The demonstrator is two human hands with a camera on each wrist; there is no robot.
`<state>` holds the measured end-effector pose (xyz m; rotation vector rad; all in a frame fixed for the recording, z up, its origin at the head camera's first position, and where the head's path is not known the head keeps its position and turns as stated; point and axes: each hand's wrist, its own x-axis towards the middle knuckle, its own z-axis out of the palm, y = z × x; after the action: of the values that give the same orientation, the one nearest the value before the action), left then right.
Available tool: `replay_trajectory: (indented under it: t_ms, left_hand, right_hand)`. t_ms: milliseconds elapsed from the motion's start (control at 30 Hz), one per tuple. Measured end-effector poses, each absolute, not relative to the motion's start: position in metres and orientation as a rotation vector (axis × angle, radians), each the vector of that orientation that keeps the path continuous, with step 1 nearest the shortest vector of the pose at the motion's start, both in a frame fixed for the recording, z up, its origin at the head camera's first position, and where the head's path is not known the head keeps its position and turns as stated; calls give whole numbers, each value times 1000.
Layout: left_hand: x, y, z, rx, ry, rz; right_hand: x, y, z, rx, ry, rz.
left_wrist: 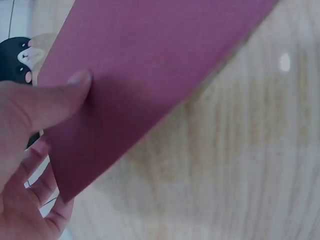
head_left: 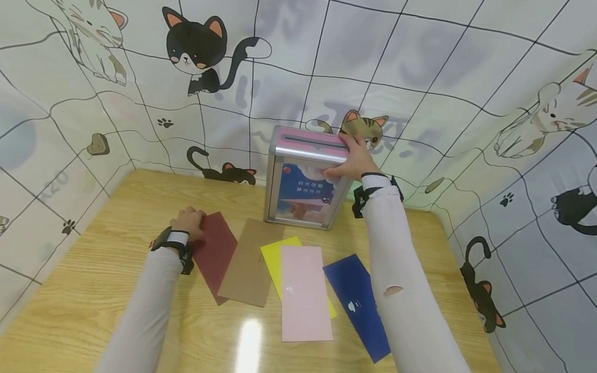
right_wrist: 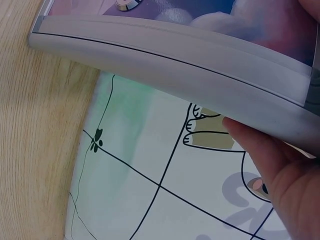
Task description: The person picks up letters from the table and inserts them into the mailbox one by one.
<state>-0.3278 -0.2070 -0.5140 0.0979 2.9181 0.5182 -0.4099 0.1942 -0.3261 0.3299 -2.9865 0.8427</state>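
Note:
A dark red envelope (head_left: pixel 217 255) lies at the left of the group on the table; my left hand (head_left: pixel 189 224) holds its upper left edge. In the left wrist view the thumb of my left hand (left_wrist: pixel 37 135) presses on top of the red envelope (left_wrist: pixel 145 65), with the other fingers behind its edge. My right hand (head_left: pixel 351 160) grips the upper right corner of a silver-framed box (head_left: pixel 304 178) with a slot in its pink top. The right wrist view shows my right hand (right_wrist: pixel 280 175) against the side of the box (right_wrist: pixel 175 70).
Right of the red envelope lie a brown envelope (head_left: pixel 251 263), a yellow one (head_left: pixel 273 256) partly under a pink one (head_left: pixel 307 294), and a dark blue one (head_left: pixel 355 302). A cat-patterned curtain (head_left: pixel 295 51) hangs behind the wooden table (head_left: pixel 140 201) and at both sides.

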Motion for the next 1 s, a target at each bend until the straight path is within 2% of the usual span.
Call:
replay_trajectory:
  t_ms: [367, 767, 1000]
  left_hand:
    - [-341, -221, -502, 289, 2864, 680]
    - [-362, -233, -484, 350, 2739, 786]
    - [-452, -303, -567, 599, 2784, 959]
  right_hand:
    - [-410, 194, -325, 325, -2988, 833]
    - [-408, 194, -324, 322, -2997, 821]
    - [-407, 195, -323, 335, -2993, 826]
